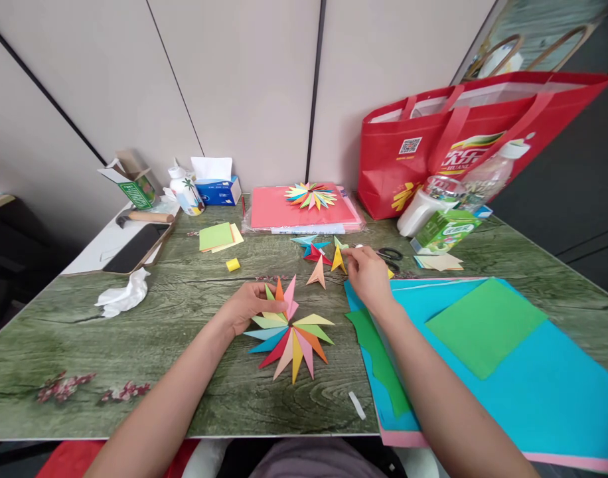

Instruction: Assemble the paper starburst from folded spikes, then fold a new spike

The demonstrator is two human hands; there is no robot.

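A many-coloured folded-paper star (pixel 304 343) lies near the middle of the table, with a gap between its points at the upper right. My left hand (pixel 257 307) grips the star's upper left points between thumb and fingers. Farther back, my right hand (pixel 366 271) has its fingertips at a yellow folded paper piece (pixel 338 261); whether they pinch it is hard to see. Loose folded pieces lie beside it: a peach one (pixel 317 273), a red one (pixel 318 253) and a blue one (pixel 306 243).
Behind lies a finished-looking paper star (pixel 310 196) on a red pack (pixel 264 211). Blue paper sheets (pixel 523 392) cover the right side, under my right forearm. A red bag (pixel 393 159), black-handled scissors (pixel 391 253), a glue bottle (pixel 186 189) and a hammer (pixel 145 216) stand or lie around.
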